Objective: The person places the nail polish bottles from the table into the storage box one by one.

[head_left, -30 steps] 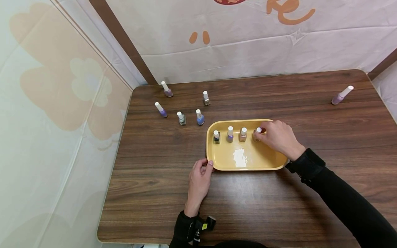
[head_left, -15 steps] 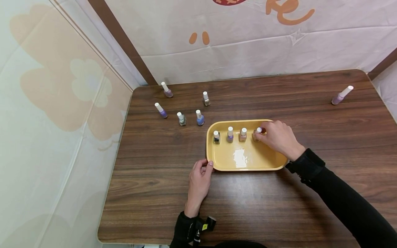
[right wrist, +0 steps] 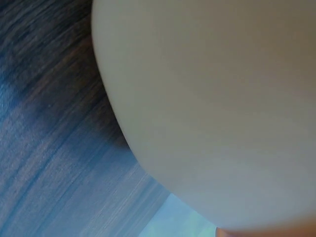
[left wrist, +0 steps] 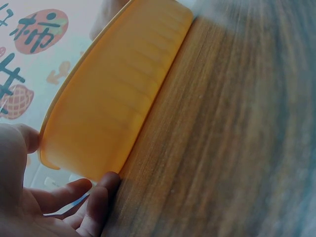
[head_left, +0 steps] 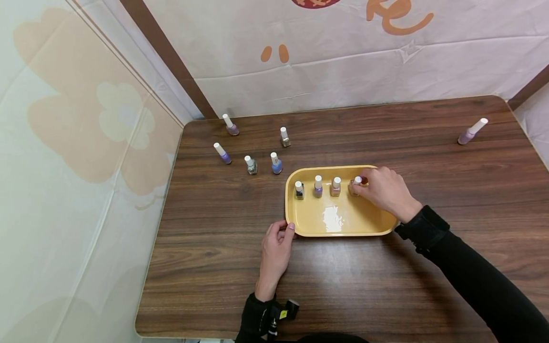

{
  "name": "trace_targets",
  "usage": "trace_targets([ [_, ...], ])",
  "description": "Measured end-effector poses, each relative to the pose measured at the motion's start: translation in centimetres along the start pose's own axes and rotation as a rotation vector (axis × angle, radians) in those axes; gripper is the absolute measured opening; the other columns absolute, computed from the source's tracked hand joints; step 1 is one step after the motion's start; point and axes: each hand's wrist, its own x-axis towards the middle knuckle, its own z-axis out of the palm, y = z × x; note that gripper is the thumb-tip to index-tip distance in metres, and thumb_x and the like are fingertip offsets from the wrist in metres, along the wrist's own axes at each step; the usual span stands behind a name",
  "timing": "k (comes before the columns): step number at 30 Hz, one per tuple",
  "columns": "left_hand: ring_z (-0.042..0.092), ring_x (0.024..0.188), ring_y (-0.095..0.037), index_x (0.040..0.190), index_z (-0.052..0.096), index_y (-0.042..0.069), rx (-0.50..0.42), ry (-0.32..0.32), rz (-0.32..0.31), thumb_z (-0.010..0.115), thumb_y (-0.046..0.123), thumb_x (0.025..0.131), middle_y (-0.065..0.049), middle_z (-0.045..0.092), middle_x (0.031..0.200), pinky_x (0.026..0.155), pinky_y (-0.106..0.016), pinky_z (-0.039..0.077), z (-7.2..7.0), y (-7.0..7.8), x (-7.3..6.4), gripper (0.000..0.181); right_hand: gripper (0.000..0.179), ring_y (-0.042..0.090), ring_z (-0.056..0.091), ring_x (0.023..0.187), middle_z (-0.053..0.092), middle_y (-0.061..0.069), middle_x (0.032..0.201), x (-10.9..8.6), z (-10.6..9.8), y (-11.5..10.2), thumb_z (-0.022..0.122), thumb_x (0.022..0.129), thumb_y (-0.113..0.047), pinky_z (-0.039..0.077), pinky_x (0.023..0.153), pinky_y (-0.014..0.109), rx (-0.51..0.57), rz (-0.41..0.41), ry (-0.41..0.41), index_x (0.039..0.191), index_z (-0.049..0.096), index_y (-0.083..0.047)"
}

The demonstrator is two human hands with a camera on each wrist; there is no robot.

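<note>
Head view: right grip (head_left: 381, 189) is pinching a small bottle (head_left: 354, 187), which is showing just left of the palm, inside the yellow tray (head_left: 360, 216); probably light, rigid, slippery, best taken by its cap (head_left: 358, 179).

Left wrist view: left grip (left wrist: 24, 212) is holding the tray's corner.

Right wrist view: blurred; cannot tell.

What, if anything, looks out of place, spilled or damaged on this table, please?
One purple bottle sits alone at the far right of the table, oddly far from the other loose bottles behind and left of the tray. I see no spill or damage; the tray's white patch looks like glare.
</note>
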Motion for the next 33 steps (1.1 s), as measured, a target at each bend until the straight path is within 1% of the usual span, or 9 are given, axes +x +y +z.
trace_targets([
  [7, 0.068, 0.080, -0.014, 0.119, 0.062, 0.006, 0.000, -0.004, -0.008, 0.054, 0.044, 0.097, -0.004, 0.063, 0.099, 0.067, -0.023, 0.049, 0.0, 0.1, 0.0, 0.045, 0.025, 0.017, 0.051, 0.055, 0.068, 0.010, 0.077, -0.1, -0.4, -0.1, 0.066, 0.087, -0.031, 0.037, 0.050, 0.028, 0.019, 0.004, -0.005, 0.080, 0.069, -0.007],
  [11, 0.067, 0.081, -0.013, 0.120, 0.062, 0.007, 0.002, -0.005, -0.013, 0.053, 0.045, 0.097, -0.004, 0.063, 0.100, 0.068, -0.023, 0.049, 0.1, 0.1, -0.1, 0.046, 0.027, 0.018, 0.052, 0.056, 0.069, 0.012, 0.080, -0.4, -0.9, 0.0, 0.066, 0.088, -0.032, 0.038, 0.051, 0.028, 0.031, 0.015, -0.018, 0.083, 0.070, -0.005],
  [15, 0.068, 0.081, -0.013, 0.119, 0.063, 0.007, -0.002, -0.004, -0.009, 0.053, 0.045, 0.097, -0.004, 0.063, 0.100, 0.068, -0.024, 0.050, 0.1, 0.0, -0.1, 0.046, 0.029, 0.020, 0.058, 0.062, 0.072, 0.014, 0.087, -0.7, -1.4, 0.1, 0.067, 0.088, -0.032, 0.044, 0.056, 0.032, 0.047, 0.012, -0.022, 0.090, 0.072, -0.004],
  [18, 0.068, 0.081, -0.014, 0.119, 0.063, 0.007, -0.007, -0.002, -0.002, 0.054, 0.044, 0.097, -0.005, 0.063, 0.099, 0.068, -0.023, 0.050, 0.1, -0.1, 0.0, 0.044, 0.031, 0.022, 0.062, 0.068, 0.073, 0.015, 0.092, -0.9, -1.7, 0.3, 0.068, 0.088, -0.032, 0.048, 0.063, 0.037, 0.053, 0.000, -0.012, 0.095, 0.072, -0.003],
  [21, 0.068, 0.080, -0.014, 0.118, 0.063, 0.007, -0.008, 0.000, 0.002, 0.054, 0.043, 0.097, -0.004, 0.063, 0.099, 0.068, -0.023, 0.050, 0.1, -0.1, 0.0, 0.043, 0.032, 0.024, 0.065, 0.073, 0.073, 0.016, 0.094, -1.2, -1.9, 0.6, 0.069, 0.087, -0.033, 0.050, 0.067, 0.041, 0.055, -0.015, 0.002, 0.096, 0.072, -0.002],
  [29, 0.067, 0.081, -0.013, 0.118, 0.063, 0.007, -0.001, 0.000, -0.002, 0.054, 0.043, 0.097, -0.004, 0.063, 0.099, 0.069, -0.023, 0.050, 0.1, 0.0, 0.0, 0.042, 0.032, 0.026, 0.066, 0.072, 0.073, 0.018, 0.091, -1.5, -2.6, 1.1, 0.073, 0.085, -0.031, 0.052, 0.067, 0.043, 0.059, -0.044, 0.064, 0.094, 0.073, 0.000],
  [33, 0.067, 0.081, -0.012, 0.118, 0.063, 0.007, 0.001, -0.001, -0.006, 0.054, 0.043, 0.097, -0.005, 0.063, 0.099, 0.069, -0.024, 0.050, 0.1, 0.0, 0.0, 0.042, 0.033, 0.027, 0.067, 0.073, 0.073, 0.018, 0.091, -1.7, -3.2, 1.5, 0.073, 0.085, -0.030, 0.052, 0.066, 0.043, 0.054, -0.042, 0.080, 0.097, 0.072, 0.001],
])
